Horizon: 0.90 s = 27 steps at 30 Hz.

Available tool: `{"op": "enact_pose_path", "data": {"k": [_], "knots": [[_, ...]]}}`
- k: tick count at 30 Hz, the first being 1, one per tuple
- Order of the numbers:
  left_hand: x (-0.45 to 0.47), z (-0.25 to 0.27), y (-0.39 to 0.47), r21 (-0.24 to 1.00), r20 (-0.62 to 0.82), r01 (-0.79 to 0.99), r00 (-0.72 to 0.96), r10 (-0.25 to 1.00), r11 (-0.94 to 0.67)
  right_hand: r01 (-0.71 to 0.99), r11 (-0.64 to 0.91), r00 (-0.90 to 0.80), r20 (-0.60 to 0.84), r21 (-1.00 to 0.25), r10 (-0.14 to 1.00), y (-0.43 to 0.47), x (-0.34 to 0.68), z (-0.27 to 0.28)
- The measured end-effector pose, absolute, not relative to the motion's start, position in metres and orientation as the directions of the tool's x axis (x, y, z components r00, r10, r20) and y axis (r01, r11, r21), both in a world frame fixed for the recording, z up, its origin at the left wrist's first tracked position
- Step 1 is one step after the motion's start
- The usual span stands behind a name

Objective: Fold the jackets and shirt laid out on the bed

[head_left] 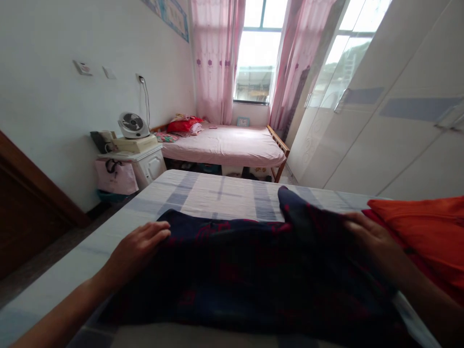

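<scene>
A dark navy garment with red patterning (232, 261) stretches between my hands over the near bed, whose sheet (221, 195) has white and blue-grey checks. At its upper left corner, my left hand (143, 241) is closed, pinching the cloth's edge. My right hand (369, 237) grips the opposite side, its fingers partly hidden and blurred by motion. Near the right hand, a flap of the cloth stands up in a fold. The garment's lower part is dark and smeared, so its exact kind is unclear.
Folded orange and red cloths (424, 227) lie on the bed at right. Beyond stands a second bed with a pink sheet (232, 142). A white fan (133, 124) sits on a box atop a cabinet (152, 166) at left. Tall white wardrobes (362, 140) line the right side.
</scene>
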<state>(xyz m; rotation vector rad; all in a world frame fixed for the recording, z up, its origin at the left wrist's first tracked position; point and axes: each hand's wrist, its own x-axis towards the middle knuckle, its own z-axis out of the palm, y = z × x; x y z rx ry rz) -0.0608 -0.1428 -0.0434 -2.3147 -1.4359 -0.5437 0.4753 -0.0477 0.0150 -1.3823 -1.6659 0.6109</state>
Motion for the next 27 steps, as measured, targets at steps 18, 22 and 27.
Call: {"op": "enact_pose_path", "data": {"k": [18,22,27], "knots": [[-0.035,-0.058,-0.116,0.287,0.234,0.932,0.157,0.959,-0.222,0.902,0.359,-0.265,0.347,-0.242,0.900,-0.045,0.510,-0.042],[-0.020,-0.078,-0.110,0.185,0.173,0.962,0.168,0.970,-0.200,0.948,0.293,-0.237,0.342,-0.122,0.909,-0.027,0.517,-0.058],[-0.026,-0.097,-0.119,0.109,0.128,0.987,0.105,0.986,-0.119,0.981,0.090,-0.005,0.437,-0.174,0.899,-0.022,0.535,-0.081]]}}
